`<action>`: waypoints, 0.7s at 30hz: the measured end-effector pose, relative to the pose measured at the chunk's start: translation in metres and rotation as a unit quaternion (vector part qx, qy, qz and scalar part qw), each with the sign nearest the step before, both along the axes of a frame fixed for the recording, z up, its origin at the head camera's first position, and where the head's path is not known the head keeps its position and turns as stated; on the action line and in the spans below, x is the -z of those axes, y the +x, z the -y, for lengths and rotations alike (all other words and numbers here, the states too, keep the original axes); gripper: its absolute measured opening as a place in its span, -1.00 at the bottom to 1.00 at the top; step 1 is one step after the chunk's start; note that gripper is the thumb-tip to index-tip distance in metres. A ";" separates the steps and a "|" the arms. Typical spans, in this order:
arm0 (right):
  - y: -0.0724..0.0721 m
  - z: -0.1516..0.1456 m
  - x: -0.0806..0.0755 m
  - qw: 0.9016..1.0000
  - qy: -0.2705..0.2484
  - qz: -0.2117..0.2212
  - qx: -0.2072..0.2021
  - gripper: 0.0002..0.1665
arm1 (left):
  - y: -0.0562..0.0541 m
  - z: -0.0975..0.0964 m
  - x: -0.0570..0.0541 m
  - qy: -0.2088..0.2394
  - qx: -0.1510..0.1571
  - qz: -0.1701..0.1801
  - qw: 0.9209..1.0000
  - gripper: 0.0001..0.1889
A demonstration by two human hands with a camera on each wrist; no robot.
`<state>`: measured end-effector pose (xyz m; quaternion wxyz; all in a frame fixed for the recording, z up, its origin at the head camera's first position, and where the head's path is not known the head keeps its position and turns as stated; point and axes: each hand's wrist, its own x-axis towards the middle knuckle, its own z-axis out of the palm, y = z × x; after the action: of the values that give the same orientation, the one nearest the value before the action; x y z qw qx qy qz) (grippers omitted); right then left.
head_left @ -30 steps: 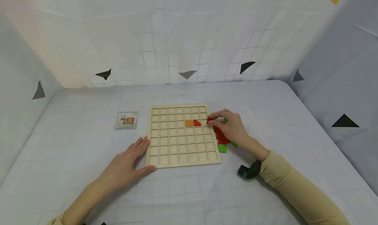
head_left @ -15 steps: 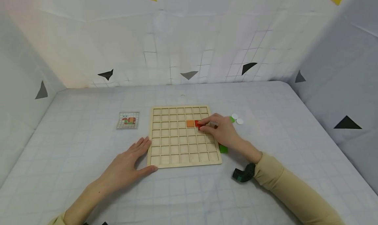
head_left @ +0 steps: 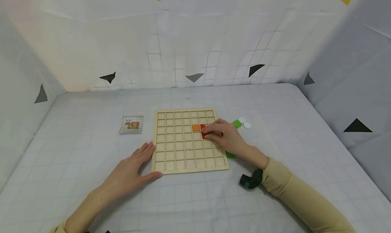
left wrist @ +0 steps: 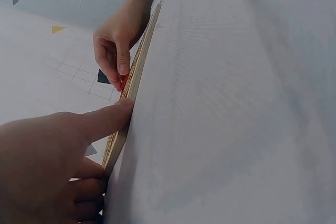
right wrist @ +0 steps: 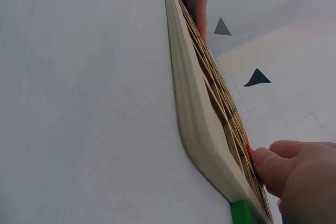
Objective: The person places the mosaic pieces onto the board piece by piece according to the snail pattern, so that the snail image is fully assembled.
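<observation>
The right hand (head_left: 227, 135) reaches in over the right part of a wooden board (head_left: 171, 155) that is divided into square cells. Its thumb and forefinger pinch a small red piece (head_left: 203, 136), which lies just under the fingertips, at their left, in the second column from the board's right side. The hand covers part of this piece, so its whole shape cannot be made out. Another red piece (head_left: 203, 126) sits in the cell just beyond it on the far side, partly hidden by the forefinger. An orange square (head_left: 196, 127) fills the cell to the left of that far red piece, near the fingertips but apart from them.

The left hand (head_left: 131, 170) is spread, its thumb well away from the fingers. The fingertips touch the board's left edge and the thumb rests at the near left corner; it holds no piece.

To the right of the board, a green piece (head_left: 237, 124) lies just beyond the right hand, with two white discs (head_left: 244, 122) beside it. A second green piece (head_left: 230, 155) lies at the board's near right edge, on the near side of the hand. A picture card (head_left: 131, 125) lies on the white cloth (head_left: 195, 205), left of the board.
</observation>
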<state>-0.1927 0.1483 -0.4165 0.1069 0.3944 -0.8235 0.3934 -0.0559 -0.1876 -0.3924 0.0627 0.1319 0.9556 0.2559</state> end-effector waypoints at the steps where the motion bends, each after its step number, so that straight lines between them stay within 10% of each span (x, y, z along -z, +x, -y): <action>1: 0.000 0.000 0.000 1.000 -0.001 -0.004 -0.004 -0.76 | 0.000 0.000 0.000 0.000 0.000 -0.001 1.000 -0.01; 21: 0.002 -0.001 0.001 1.000 0.000 0.016 0.008 -0.66 | 0.000 0.000 0.001 0.003 0.001 0.002 1.000 -0.02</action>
<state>-0.1909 0.1491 -0.4170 0.0970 0.3811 -0.8282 0.3993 -0.0557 -0.1879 -0.3931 0.0639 0.1322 0.9547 0.2587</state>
